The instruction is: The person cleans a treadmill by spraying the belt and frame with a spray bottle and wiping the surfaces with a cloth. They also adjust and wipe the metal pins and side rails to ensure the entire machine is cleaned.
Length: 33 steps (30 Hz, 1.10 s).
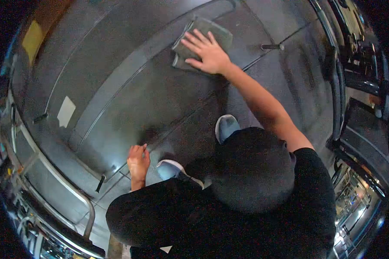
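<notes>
Dark flooring is bearing a seemingly soft, light cloth, graspable by its edge, under the wide-spread right hand.

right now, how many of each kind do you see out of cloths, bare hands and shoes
cloth: 1
hands, left hand and right hand: 2
shoes: 2
total: 5

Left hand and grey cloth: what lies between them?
Between the left hand and the grey cloth lies only bare dark floor, as the head view shows.
</notes>
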Motion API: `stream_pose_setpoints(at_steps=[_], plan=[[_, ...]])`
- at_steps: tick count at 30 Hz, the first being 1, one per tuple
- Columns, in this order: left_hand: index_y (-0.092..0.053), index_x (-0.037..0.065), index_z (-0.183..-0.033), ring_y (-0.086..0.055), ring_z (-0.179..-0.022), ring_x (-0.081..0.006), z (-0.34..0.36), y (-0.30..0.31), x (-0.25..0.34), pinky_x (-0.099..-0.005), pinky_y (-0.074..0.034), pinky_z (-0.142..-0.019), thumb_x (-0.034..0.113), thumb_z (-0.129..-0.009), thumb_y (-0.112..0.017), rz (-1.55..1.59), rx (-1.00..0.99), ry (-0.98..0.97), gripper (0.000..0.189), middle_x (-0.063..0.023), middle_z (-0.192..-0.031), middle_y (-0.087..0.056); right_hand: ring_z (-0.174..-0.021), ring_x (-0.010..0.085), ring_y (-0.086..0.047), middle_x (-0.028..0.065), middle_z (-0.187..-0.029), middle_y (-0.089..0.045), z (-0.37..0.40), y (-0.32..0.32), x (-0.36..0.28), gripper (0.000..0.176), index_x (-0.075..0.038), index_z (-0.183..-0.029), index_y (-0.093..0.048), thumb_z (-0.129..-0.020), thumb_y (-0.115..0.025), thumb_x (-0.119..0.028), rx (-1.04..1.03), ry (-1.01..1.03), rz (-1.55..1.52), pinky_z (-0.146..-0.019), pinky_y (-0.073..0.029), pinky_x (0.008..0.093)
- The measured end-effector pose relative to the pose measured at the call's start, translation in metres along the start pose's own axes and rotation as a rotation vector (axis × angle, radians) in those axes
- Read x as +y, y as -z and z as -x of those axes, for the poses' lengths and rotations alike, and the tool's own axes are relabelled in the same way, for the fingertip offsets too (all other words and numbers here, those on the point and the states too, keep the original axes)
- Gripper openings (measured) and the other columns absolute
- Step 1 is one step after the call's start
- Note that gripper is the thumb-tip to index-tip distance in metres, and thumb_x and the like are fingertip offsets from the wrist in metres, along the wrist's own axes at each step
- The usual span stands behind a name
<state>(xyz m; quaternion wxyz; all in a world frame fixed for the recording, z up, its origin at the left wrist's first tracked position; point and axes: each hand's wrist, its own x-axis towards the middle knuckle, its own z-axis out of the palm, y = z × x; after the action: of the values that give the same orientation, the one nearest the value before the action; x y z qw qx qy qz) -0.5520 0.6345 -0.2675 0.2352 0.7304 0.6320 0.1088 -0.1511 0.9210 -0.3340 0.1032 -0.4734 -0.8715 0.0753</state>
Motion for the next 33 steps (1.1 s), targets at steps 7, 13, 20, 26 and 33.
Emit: stream_pose_setpoints(at_steps=[7,13,20,26,33], plan=[[-0.074,0.004,-0.099,-0.063,-0.082,-0.0352,-0.003,0.002,-0.004,-0.0461,-0.053,-0.074,-0.003,-0.077,-0.073,-0.03,-0.035,-0.079,0.023,-0.013,-0.086,-0.064,-0.157,0.0347,-0.022,0.0083,-0.17,-0.029,0.021,0.019,0.133,0.071,-0.02,-0.163,-0.032,-0.103,-0.048,-0.055,0.105,-0.282,0.17,-0.126,-0.015,0.0597],[-0.074,0.004,-0.101,-0.063,-0.084,-0.0348,-0.004,-0.002,-0.006,-0.0454,-0.053,-0.076,-0.001,-0.078,-0.074,-0.125,-0.073,-0.111,0.024,-0.0127,-0.089,-0.066,-0.157,0.047,-0.009,0.0172,-0.172,-0.016,0.017,0.041,0.201,0.082,-0.012,-0.165,-0.023,-0.101,-0.051,-0.054,0.071,-0.43,-0.124,-0.128,-0.009,0.0574],[-0.075,0.007,-0.112,-0.069,-0.088,-0.0302,-0.006,0.0,0.001,-0.0434,-0.055,-0.084,0.0,-0.08,-0.074,0.005,-0.027,-0.104,0.033,-0.0105,-0.094,-0.072,-0.157,0.0364,-0.022,0.0159,-0.168,-0.029,0.019,0.006,0.071,0.068,-0.007,-0.161,-0.032,-0.106,-0.045,-0.045,0.193,-0.345,0.108,-0.127,-0.015,0.0545],[-0.072,0.01,-0.119,-0.068,-0.093,-0.0297,-0.011,-0.009,-0.004,-0.0438,-0.055,-0.097,0.006,-0.084,-0.07,0.109,0.06,-0.084,0.035,-0.0088,-0.096,-0.068,-0.159,0.0335,-0.014,0.0127,-0.171,-0.022,-0.017,-0.018,-0.082,0.065,-0.01,-0.164,-0.027,-0.109,-0.041,-0.042,0.008,-0.089,0.012,-0.128,-0.012,0.052],[-0.074,0.006,-0.112,-0.069,-0.091,-0.0301,-0.001,-0.017,-0.003,-0.0407,-0.058,-0.082,0.005,-0.077,-0.072,0.168,0.201,-0.019,0.035,-0.0093,-0.099,-0.072,-0.158,0.0326,-0.019,0.0111,-0.17,-0.025,-0.068,-0.063,-0.28,0.066,-0.01,-0.163,-0.029,-0.107,-0.046,-0.04,-0.171,0.415,-0.139,-0.128,-0.016,0.0517]])
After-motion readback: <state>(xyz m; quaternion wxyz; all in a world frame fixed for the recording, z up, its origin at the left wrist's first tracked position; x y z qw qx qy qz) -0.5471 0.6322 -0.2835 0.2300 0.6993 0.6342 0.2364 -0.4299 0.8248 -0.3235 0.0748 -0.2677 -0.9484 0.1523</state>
